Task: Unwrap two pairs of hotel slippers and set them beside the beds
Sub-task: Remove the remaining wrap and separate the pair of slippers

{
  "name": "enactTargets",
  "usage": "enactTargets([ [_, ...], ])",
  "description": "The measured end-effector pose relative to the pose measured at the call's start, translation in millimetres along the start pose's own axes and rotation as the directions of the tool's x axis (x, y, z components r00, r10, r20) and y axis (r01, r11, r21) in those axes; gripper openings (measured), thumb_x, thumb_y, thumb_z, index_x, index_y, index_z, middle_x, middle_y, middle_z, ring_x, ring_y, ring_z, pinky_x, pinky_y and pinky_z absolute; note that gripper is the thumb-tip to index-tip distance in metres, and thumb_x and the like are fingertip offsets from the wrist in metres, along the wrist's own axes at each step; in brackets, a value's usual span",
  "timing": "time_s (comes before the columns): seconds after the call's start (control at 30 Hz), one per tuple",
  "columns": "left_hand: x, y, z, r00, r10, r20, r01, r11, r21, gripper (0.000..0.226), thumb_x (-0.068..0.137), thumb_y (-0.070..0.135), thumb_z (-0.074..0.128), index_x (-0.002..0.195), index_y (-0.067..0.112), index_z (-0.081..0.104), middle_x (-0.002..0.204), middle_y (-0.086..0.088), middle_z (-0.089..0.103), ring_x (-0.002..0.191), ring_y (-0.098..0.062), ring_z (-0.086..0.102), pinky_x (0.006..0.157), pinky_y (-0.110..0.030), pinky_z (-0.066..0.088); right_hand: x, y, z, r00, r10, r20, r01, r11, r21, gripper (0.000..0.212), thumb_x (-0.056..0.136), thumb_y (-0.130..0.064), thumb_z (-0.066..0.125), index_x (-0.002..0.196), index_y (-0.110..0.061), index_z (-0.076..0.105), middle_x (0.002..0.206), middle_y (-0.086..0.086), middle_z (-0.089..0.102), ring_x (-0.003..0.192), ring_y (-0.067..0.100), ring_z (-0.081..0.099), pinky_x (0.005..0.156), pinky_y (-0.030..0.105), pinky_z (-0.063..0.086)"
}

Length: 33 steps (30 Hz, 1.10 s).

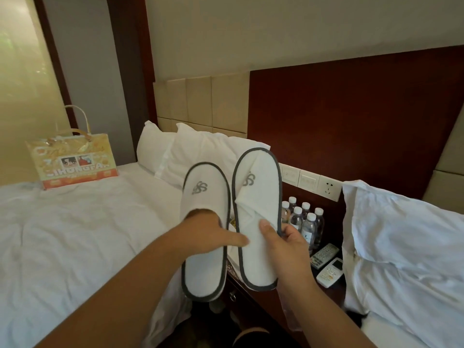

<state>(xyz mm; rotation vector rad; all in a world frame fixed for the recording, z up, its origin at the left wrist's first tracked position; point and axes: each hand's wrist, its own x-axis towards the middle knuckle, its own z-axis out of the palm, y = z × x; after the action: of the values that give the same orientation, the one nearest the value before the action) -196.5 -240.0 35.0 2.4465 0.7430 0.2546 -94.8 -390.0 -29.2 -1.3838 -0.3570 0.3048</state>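
Two slippers [206,189], six bottles [310,228], two remotes [324,255], three pillows [401,234]

gift bag [75,162]: on its front we read large pale letters "…hongfa…"; the first and last letters are unclear to us, and the gold script above is illegible.
left slipper [203,192]: we find a grey stitched swirl emblem on the toe, with no letters.
right slipper [253,187]: we find the same emblem.
water bottles [301,217]: we cannot read the labels.
remote controls [324,254]: we cannot read the blurred key markings.
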Motion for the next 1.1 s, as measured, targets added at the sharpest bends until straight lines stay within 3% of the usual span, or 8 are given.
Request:
enactTargets([
  [0.2,-6.5,10.1,41.7,0.949,0.042,-0.313,-0.015,0.996,0.089,0.102,0.046,0.093,0.05,0.117,0.02,0.057,0.097,0.004,0.06,0.091,-0.017,0.057,0.079,-0.028,0.048,-0.4,-0.6,7.1,0.993,-0.061,-0.097,0.047,0.99,-0.136,0.036,0.087,-0.053,0.063,0.079,-0.018,0.067,0.074,-0.003,0.073,0.062,0.008,0.069,0.053,0.025,0.051],
  [0.37,-8.3,4.7,41.4,0.773,0.079,-0.629,-0.065,0.997,0.044,0.067,0.075,0.069,0.047,0.084,0.008,0.072,0.078,-0.005,0.071,0.08,-0.027,0.066,0.076,-0.027,0.051,-3.9,-1.2,4.8,0.99,-0.101,-0.096,0.079,0.973,-0.216,0.049,0.095,-0.055,0.048,0.079,-0.012,0.064,0.078,0.012,0.067,0.065,0.015,0.06,0.058,0.031,0.048],
  [0.43,-9.6,8.7,40.5,0.791,0.066,-0.609,-0.003,0.995,0.104,0.066,0.072,0.073,0.036,0.062,0.014,0.066,0.06,0.002,0.064,0.066,-0.022,0.064,0.068,-0.027,0.054,-6.4,0.0,5.9,0.977,-0.207,-0.045,0.175,0.908,-0.38,0.048,0.096,-0.058,0.042,0.075,-0.018,0.058,0.069,0.004,0.064,0.065,0.015,0.06,0.059,0.035,0.05],
  [0.57,-10.3,9.3,43.3,0.785,0.066,-0.616,0.015,0.992,0.126,0.081,0.079,0.075,0.03,0.091,0.007,0.072,0.083,-0.006,0.071,0.083,-0.023,0.066,0.081,-0.03,0.053,-4.5,-2.2,3.4,0.944,-0.328,0.032,0.285,0.763,-0.581,0.044,0.095,-0.06,0.032,0.081,-0.026,0.056,0.071,-0.004,0.064,0.068,0.012,0.062,0.061,0.036,0.051],
  [0.8,-17.6,-8.9,47.0,0.869,0.144,-0.474,-0.027,0.969,0.244,0.053,0.095,0.043,0.043,0.051,0.015,0.044,0.051,0.004,0.043,0.054,-0.019,0.05,0.055,-0.027,0.04,25.1,-3.7,-10.1,0.994,-0.111,-0.025,0.075,0.804,-0.59,0.046,0.088,-0.053,0.041,0.054,-0.024,0.051,0.058,-0.003,0.055,0.059,0.018,0.054,0.058,0.034,0.043],
  [0.93,-18.4,-2.0,55.9,0.837,0.145,-0.528,-0.016,0.97,0.241,0.043,0.096,0.039,0.047,0.059,0.018,0.055,0.055,0.004,0.051,0.059,-0.018,0.056,0.061,-0.026,0.045,20.4,-6.4,-7.7,0.923,-0.382,-0.049,0.189,0.559,-0.807,0.039,0.083,-0.05,0.051,0.058,-0.021,0.042,0.051,-0.004,0.049,0.048,0.012,0.048,0.047,0.024,0.035],
  [1.03,-17.0,2.3,63.1,0.805,0.088,-0.586,0.055,0.973,0.222,0.048,0.093,0.04,0.049,0.124,0.006,0.06,0.113,-0.012,0.067,0.109,-0.03,0.061,0.1,-0.035,0.044,3.4,-14.7,4.9,0.806,-0.552,0.214,0.406,0.253,-0.878,0.036,0.085,-0.044,0.054,0.057,-0.021,0.046,0.049,-0.005,0.049,0.043,0.009,0.046,0.042,0.019,0.023],
  [1.1,-14.2,6.0,60.8,0.859,-0.066,-0.508,0.189,0.962,0.195,0.051,0.095,0.044,0.04,0.128,0.008,0.055,0.122,-0.012,0.062,0.119,-0.032,0.055,0.096,-0.041,0.043,-12.5,-19.6,14.5,0.761,-0.585,0.28,0.465,0.19,-0.865,0.037,0.086,-0.046,0.052,0.058,-0.022,0.055,0.046,-0.005,0.049,0.04,0.009,0.045,0.039,0.018,0.022],
])
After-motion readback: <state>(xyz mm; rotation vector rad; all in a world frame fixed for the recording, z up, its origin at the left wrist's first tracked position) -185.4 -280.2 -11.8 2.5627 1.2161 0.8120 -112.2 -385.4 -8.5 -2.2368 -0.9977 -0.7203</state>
